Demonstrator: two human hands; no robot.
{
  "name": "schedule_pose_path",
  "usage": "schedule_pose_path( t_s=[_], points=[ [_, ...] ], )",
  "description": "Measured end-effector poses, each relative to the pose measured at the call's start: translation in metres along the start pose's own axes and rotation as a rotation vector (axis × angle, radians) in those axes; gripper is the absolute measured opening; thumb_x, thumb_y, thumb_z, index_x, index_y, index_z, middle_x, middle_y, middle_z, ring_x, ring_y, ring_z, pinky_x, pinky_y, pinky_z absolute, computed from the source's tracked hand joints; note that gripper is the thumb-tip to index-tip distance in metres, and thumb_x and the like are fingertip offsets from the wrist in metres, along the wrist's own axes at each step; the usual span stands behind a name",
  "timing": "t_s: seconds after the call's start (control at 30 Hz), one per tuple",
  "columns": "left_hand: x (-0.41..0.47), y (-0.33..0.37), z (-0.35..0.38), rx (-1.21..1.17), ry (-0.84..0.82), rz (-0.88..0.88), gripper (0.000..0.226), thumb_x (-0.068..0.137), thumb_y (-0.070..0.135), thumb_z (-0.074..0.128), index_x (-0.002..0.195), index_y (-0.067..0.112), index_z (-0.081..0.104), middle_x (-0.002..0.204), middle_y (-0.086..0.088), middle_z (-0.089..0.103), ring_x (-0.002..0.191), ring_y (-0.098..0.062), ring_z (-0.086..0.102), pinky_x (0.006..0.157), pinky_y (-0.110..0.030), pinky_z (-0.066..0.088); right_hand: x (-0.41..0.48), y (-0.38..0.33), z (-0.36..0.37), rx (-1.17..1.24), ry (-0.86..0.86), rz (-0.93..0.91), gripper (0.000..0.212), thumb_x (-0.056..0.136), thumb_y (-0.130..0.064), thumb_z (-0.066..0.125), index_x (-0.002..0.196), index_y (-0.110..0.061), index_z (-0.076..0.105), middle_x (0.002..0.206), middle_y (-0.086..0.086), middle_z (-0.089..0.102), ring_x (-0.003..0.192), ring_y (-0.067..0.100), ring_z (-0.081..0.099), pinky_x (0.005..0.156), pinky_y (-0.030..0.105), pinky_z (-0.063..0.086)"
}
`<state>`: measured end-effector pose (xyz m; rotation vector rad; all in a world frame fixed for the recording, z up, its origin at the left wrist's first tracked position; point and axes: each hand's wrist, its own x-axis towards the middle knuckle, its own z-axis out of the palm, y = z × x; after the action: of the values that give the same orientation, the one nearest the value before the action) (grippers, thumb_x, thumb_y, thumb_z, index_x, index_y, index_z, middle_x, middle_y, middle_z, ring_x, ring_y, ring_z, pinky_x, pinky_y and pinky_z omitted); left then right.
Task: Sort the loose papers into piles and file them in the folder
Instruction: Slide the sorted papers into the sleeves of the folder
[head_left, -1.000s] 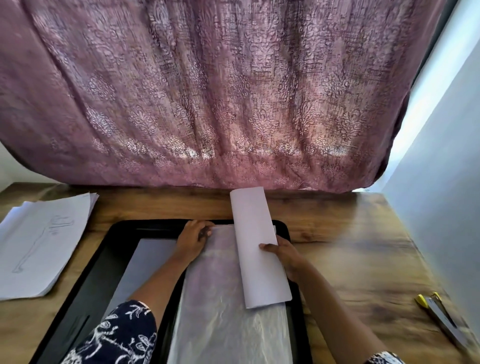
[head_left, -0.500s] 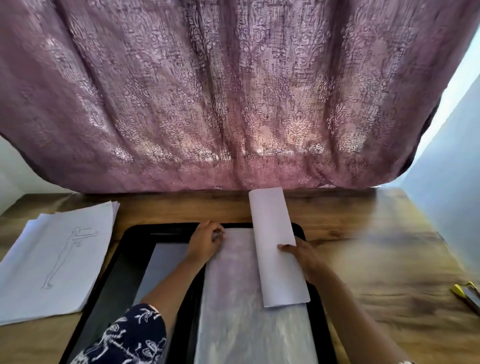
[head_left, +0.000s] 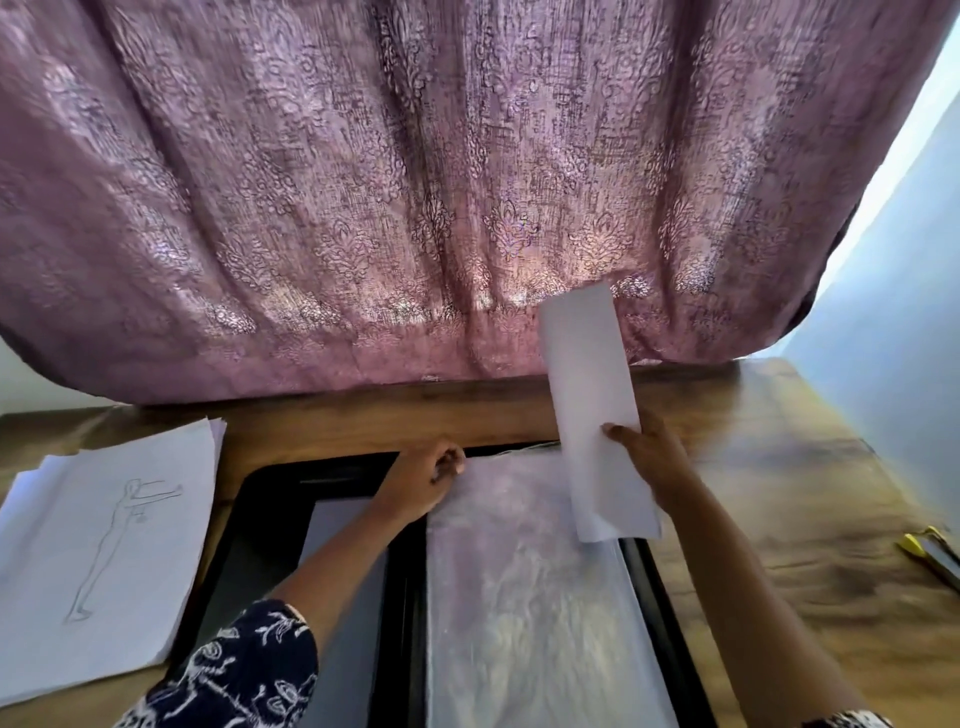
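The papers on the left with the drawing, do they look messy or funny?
A little. The paper pile on the table is not squared up: lower sheets poke out past the top drawing at the far and left edges. Also, the sheet the right hand holds is bent lengthwise, not flat. Nothing looks torn or spilled.

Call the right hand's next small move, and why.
Probably steer the paper toward the top edge of the clear sleeve and start sliding it in: the right hand grips it raised over the folder, and the left hand pinches that top edge.
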<state>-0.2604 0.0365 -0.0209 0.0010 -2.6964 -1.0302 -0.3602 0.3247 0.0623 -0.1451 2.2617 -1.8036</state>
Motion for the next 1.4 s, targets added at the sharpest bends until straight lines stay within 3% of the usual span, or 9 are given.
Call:
schedule_pose_path(
  t_s=[0.1,0.3,0.5,0.63,0.77,0.87,1.03,1.2,1.4],
  points=[
    [0.002,-0.001,0.007,0.177,0.016,0.112,0.038,0.083,0.047,0.057,0.104,0.019,0.072,0.088,0.004,0.067,0.084,-0.013,0.062,0.077,-0.027,0.044,0.000,-0.013,0.004,-0.131,0.011,-0.082,0.027,0.090,-0.008,0.061,0.116,-0.011,0.061,0.102,0.006,0.066,0.078,0.015,0.062,0.067,0.025,0.048],
    [0.004,0.011,0.017,0.177,0.105,0.134,0.011,0.071,0.009,0.075,0.076,0.016,0.068,0.075,0.003,0.065,0.075,-0.013,0.058,0.073,-0.023,0.039,0.008,-0.041,0.016,-0.161,-0.001,-0.242,0.034,0.089,-0.012,0.062,0.123,-0.015,0.062,0.111,0.005,0.069,0.098,0.021,0.066,0.086,0.039,0.053],
    [-0.001,0.006,0.020,0.242,0.073,0.134,0.019,0.077,0.009,0.070,0.081,0.022,0.058,0.071,0.007,0.064,0.068,-0.018,0.061,0.071,-0.028,0.041,0.019,-0.062,0.042,-0.051,-0.054,-0.296,0.034,0.090,0.000,0.057,0.123,-0.009,0.059,0.108,0.001,0.067,0.083,-0.010,0.063,0.070,0.007,0.046],
    [-0.006,0.003,0.021,0.372,0.011,0.182,0.017,0.081,0.012,0.068,0.087,0.022,0.056,0.068,0.009,0.063,0.065,-0.014,0.061,0.095,-0.025,0.034,0.029,-0.066,0.056,0.053,-0.063,-0.256,0.033,0.089,0.002,0.059,0.118,-0.014,0.060,0.105,0.002,0.067,0.083,-0.001,0.065,0.076,0.019,0.051],
    [-0.016,-0.006,0.025,0.289,0.000,0.168,0.008,0.088,0.014,0.060,0.094,0.018,0.061,0.093,0.006,0.070,0.087,-0.012,0.064,0.116,-0.036,0.021,0.040,-0.070,0.076,0.124,-0.072,-0.211,0.031,0.088,0.004,0.060,0.116,-0.008,0.060,0.103,0.005,0.066,0.075,-0.001,0.066,0.069,0.017,0.052],
    [-0.021,-0.006,0.026,0.159,0.123,0.122,0.012,0.086,0.018,0.063,0.096,0.017,0.068,0.100,0.005,0.072,0.094,-0.008,0.062,0.110,-0.046,0.024,0.046,-0.070,0.096,0.120,-0.108,-0.184,0.034,0.088,0.006,0.059,0.121,-0.001,0.058,0.111,0.010,0.064,0.078,0.004,0.065,0.065,0.013,0.052],
    [-0.024,-0.003,0.017,0.197,0.294,-0.001,0.008,0.078,0.015,0.073,0.084,0.021,0.075,0.086,0.009,0.074,0.080,-0.014,0.067,0.101,-0.045,0.036,0.054,-0.053,0.114,0.060,-0.184,-0.055,0.043,0.087,0.005,0.061,0.129,0.000,0.052,0.127,0.018,0.059,0.110,0.033,0.059,0.095,0.046,0.050],
    [-0.021,-0.003,0.014,0.129,0.348,0.047,0.023,0.083,0.032,0.054,0.080,0.019,0.073,0.086,0.009,0.071,0.085,-0.007,0.057,0.086,-0.021,0.034,0.057,-0.044,0.112,0.120,-0.290,0.039,0.046,0.088,0.011,0.054,0.132,0.003,0.046,0.122,0.015,0.058,0.104,0.026,0.057,0.073,0.024,0.054],
    [-0.009,-0.003,0.010,0.162,0.316,-0.002,0.029,0.083,0.041,0.052,0.080,0.021,0.073,0.085,0.009,0.070,0.082,-0.007,0.055,0.076,-0.026,0.035,0.069,-0.044,0.106,0.003,-0.355,0.183,0.043,0.083,0.014,0.058,0.125,0.011,0.051,0.128,0.027,0.056,0.108,0.039,0.058,0.094,0.048,0.048]
  ],
)
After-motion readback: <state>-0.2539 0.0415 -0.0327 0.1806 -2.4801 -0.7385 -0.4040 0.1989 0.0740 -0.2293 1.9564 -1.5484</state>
